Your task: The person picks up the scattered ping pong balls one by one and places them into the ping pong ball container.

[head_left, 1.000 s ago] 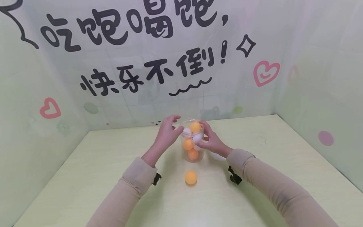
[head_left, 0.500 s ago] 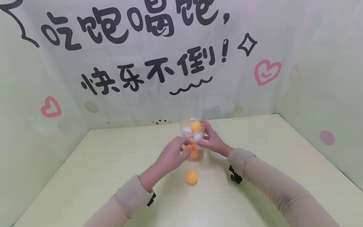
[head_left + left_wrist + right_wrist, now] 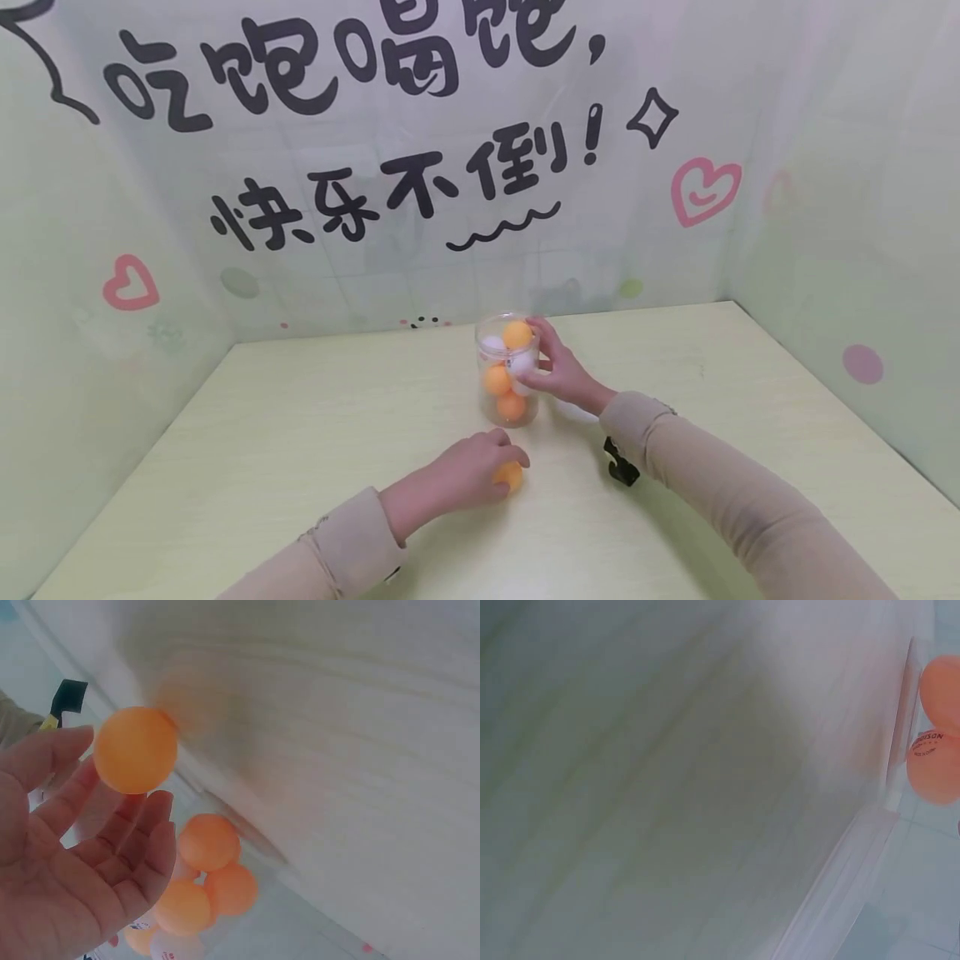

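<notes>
A clear jar (image 3: pixel 486 402) stands upright near the middle back of the table, with orange and white ping-pong balls inside. My right hand (image 3: pixel 564 373) grips the jar's right side, fingers behind it and thumb in front. In front of the jar, my left hand (image 3: pixel 472 471) has its thumb and fingers round a loose orange ping-pong ball (image 3: pixel 135 750) at the tabletop. The left wrist view shows the thumb and index finger at that ball, the other fingers bent below it. At the right wrist view's edge are orange balls (image 3: pixel 937 769) in the jar; the right hand is hardly visible there.
A pale flat thing (image 3: pixel 577 412) lies on the table (image 3: pixel 300 433) under the right wrist, partly hidden. Printed walls (image 3: pixel 360 275) close off the back and both sides of the table.
My left hand has left the jar's rim, come down and toward me past the jar's front, and now closes round the loose orange ping-pong ball. The right hand stays on the jar.
</notes>
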Demonstrator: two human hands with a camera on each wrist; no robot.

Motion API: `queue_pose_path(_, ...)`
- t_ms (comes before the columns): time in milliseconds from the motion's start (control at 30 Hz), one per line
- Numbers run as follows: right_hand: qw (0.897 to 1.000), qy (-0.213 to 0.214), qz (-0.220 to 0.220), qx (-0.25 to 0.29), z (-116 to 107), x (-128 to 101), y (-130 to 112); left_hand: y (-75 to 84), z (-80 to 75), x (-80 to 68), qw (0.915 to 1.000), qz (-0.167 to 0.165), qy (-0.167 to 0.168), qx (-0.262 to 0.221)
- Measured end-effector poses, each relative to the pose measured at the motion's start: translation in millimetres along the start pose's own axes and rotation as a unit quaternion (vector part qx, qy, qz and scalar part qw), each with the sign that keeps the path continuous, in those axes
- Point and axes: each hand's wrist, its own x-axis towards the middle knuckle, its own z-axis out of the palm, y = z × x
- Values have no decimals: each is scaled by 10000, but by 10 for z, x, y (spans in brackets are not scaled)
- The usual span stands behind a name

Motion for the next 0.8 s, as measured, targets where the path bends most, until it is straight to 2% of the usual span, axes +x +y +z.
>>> queue_pose_path(67, 10000, 11, -41, -23, -6, 26, 103, -3, 16, -20, 10000, -23, -11, 33)
queue_pose_path(200, 9999, 17, -89, -94, -18, 76, 289, -20, 26, -48, 9996, -171, -81, -194)
queue_pose_path(433, 10000, -6, -52, -45, -7, 36, 104, -36, 59, -58, 9961, -445, -354, -682)
queue_pose_path(533, 10000, -28, -35, -72, -2, 3, -8, -39, 77, -50, 9956, -484, -409, -687)
queue_pose_path(800, 10000, -38, 10, -22, 0, -10, -42, -30, 72, -42, 9952, -552, -436, -678)
